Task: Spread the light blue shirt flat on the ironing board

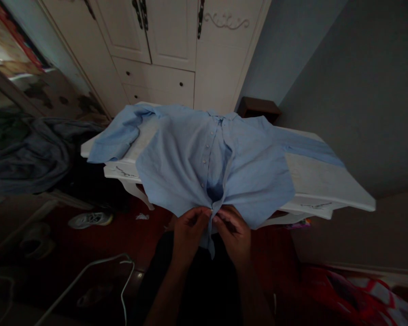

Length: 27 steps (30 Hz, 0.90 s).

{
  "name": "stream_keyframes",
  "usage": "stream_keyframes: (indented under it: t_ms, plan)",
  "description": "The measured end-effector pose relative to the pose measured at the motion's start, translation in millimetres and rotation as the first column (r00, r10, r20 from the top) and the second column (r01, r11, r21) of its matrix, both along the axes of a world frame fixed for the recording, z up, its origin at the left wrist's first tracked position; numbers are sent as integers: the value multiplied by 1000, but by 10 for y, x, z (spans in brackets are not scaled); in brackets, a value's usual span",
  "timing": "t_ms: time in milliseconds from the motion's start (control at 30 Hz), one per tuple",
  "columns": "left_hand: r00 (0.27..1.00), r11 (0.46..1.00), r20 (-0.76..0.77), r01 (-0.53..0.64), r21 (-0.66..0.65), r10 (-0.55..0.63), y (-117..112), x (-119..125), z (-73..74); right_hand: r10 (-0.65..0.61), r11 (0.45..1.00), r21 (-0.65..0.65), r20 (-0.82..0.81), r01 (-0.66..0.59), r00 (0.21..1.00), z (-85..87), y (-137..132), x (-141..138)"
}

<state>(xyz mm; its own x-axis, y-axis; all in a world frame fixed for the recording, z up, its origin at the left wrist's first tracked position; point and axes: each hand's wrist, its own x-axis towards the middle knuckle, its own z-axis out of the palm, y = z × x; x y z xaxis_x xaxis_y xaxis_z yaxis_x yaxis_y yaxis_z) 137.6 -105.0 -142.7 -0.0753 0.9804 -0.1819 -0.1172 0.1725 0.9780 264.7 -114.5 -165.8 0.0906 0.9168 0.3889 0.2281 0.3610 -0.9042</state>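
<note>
A light blue button-up shirt [177, 154] lies front side up across a white table [313, 176], its collar at the far edge and its sleeves spread to both sides. The lower front hangs over the near edge. My left hand [189, 231] pinches the left front edge near the hem. Opposite it, my right hand [234, 231] pinches the other front edge, and the fingertips of both hands nearly meet. Above them the front gapes open, with several small buttons showing along the left edge. Whether a button sits between my fingers is too small to tell.
A white wardrobe [170, 40] stands behind the table, with a brown box [260, 106] beside it. Dark clothes [30, 154] are heaped at left. On the red floor are a shoe [90, 220], and a red bag [353, 294] at right. A white hanger [88, 267] is at lower left.
</note>
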Motion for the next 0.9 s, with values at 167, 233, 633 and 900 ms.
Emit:
stream_keyframes:
  t_ms: [167, 233, 633, 900]
  plan:
    - [989, 994, 140, 56, -92, -43, 79, -66, -33, -25, 998, 62, 141, 17, 990, 108, 49, -11]
    - [981, 989, 180, 90, -119, -68, 107, -90, -39, -23, 995, 100, 202, 3, 979, 155, 64, -6]
    - [975, 981, 220, 65, -181, -24, 57, -74, 21, -10, 976, 212, 282, -52, 959, 106, 117, 64]
    - [979, 992, 205, 16, -123, 10, 31, -23, 28, -10, 983, 183, 194, -27, 981, 27, 121, 50]
